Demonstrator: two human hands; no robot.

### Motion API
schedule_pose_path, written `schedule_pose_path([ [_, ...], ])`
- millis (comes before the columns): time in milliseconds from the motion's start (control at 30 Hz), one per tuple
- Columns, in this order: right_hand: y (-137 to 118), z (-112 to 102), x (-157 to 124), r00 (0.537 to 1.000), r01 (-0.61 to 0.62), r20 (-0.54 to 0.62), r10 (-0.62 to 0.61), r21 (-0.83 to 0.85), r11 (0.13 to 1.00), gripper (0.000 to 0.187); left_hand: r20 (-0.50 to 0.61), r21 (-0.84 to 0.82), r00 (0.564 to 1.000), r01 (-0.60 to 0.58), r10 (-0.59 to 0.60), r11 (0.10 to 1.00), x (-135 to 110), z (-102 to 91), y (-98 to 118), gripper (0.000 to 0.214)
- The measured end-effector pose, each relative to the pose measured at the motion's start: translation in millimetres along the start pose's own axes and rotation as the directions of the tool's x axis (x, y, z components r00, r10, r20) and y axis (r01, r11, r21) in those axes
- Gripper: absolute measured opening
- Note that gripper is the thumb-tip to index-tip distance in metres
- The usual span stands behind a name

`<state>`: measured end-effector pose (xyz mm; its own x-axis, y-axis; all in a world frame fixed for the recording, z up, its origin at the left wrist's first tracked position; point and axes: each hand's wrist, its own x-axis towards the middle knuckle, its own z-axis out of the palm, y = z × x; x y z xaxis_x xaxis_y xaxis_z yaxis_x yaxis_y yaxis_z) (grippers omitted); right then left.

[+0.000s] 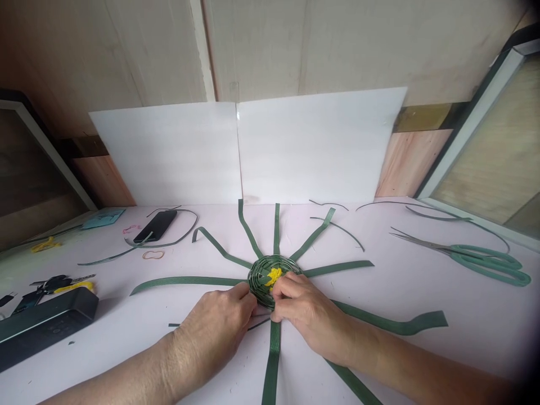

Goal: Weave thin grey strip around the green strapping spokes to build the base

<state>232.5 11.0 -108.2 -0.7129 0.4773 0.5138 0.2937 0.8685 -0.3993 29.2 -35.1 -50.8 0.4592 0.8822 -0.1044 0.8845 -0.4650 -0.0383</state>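
A small round woven disc of green strips [264,269] with a yellow knot [274,275] at its middle lies flat on the white table. Long green strips [189,279] radiate from it in all directions. My left hand [219,326] pinches the disc's near left edge, fingers closed on a strip. My right hand [306,312] presses on the disc's near right side, fingers curled over the weave beside the yellow knot. The near part of the disc is hidden under both hands.
Green-handled scissors [481,259] lie at the right. A black phone [156,226], rubber bands [153,255], loose thin strips, a black box [44,323] and keys [54,284] sit at the left. White sheets [253,149] lean on the wall behind.
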Motion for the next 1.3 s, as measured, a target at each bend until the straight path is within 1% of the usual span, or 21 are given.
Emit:
schedule_pose_path([
  [100, 0.3, 0.4, 0.4, 1.000, 0.004, 0.005, -0.004, -0.002, 1.000, 0.030, 0.004, 0.107, 0.999, -0.036, 0.036, 0.994, 1.7, 1.0, 1.7, 0.026],
  [200, 1.0, 0.6, 0.9, 1.000, 0.010, 0.001, -0.010, -0.019, 1.000, 0.030, 0.047, 0.155, 0.998, -0.059, 0.053, 0.986, 5.4, -0.3, 2.2, 0.021],
  [267, 1.3, 0.1, 1.0, 1.000, 0.016, 0.019, -0.015, -0.027, 1.000, 0.029, 0.035, 0.145, 0.998, -0.048, 0.043, 0.988, 8.4, -3.4, 0.6, 0.019],
  [367, 1.1, -0.9, 0.4, 0.998, 0.014, 0.055, -0.011, -0.038, 0.999, 0.030, -0.041, 0.091, 0.999, 0.037, -0.033, 0.995, 10.4, -11.0, -5.4, 0.018],
  [433, 1.0, -1.0, -0.3, 0.998, 0.011, 0.062, -0.008, -0.043, 0.999, 0.030, -0.048, 0.026, 0.997, 0.065, -0.064, 0.998, 8.5, -16.4, -10.6, 0.019],
  [533, 1.1, -0.8, -0.7, 0.998, 0.019, 0.060, -0.017, -0.033, 0.999, 0.031, 0.033, -0.089, 0.997, 0.066, -0.063, 0.994, 1.7, -22.4, -18.4, 0.014],
  [600, 1.1, -0.9, -0.3, 0.998, 0.023, 0.057, -0.021, -0.028, 0.999, 0.031, 0.096, -0.150, 0.992, 0.100, -0.086, 0.984, -3.0, -25.5, -23.0, 0.006],
  [633, 1.0, -1.1, 0.0, 0.998, 0.025, 0.056, -0.023, -0.028, 0.999, 0.032, 0.125, -0.176, 0.987, 0.118, -0.097, 0.977, -4.9, -27.0, -24.8, 0.006],
  [700, 0.6, -1.6, 0.7, 0.998, 0.029, 0.051, -0.027, -0.030, 0.999, 0.031, 0.171, -0.218, 0.981, 0.128, -0.092, 0.967, -7.5, -30.2, -26.7, 0.015],
  [767, 0.2, -2.1, 1.0, 0.998, 0.035, 0.047, -0.033, -0.027, 0.999, 0.031, 0.192, -0.230, 0.980, 0.092, -0.048, 0.969, -8.5, -32.3, -25.7, 0.021],
  [833, -0.2, -2.4, 1.1, 0.998, 0.040, 0.040, -0.039, -0.025, 0.999, 0.032, 0.174, -0.187, 0.984, 0.052, -0.019, 0.981, -8.7, -32.0, -22.2, 0.024],
  [967, -0.5, -2.6, 1.3, 0.999, 0.044, 0.029, -0.043, -0.027, 0.999, 0.031, 0.135, -0.008, 0.990, 0.040, -0.038, 0.999, -7.9, -23.5, -13.0, 0.030],
  [1033, -0.6, -2.7, 1.7, 0.999, 0.043, 0.030, -0.042, -0.030, 0.999, 0.031, 0.133, 0.019, 0.990, 0.041, -0.044, 0.999, -7.6, -18.3, -10.2, 0.030],
  [1133, -0.9, -2.9, 2.0, 0.999, 0.040, 0.031, -0.038, -0.038, 0.998, 0.032, 0.116, 0.017, 0.992, 0.046, -0.047, 0.999, -8.1, -13.5, -8.0, 0.030],
  [1300, -0.5, -1.9, 0.5, 0.999, 0.029, 0.039, -0.027, -0.044, 0.999, 0.032, 0.083, 0.105, 0.996, 0.033, -0.042, 0.994, -9.4, -10.4, -3.7, 0.033],
])
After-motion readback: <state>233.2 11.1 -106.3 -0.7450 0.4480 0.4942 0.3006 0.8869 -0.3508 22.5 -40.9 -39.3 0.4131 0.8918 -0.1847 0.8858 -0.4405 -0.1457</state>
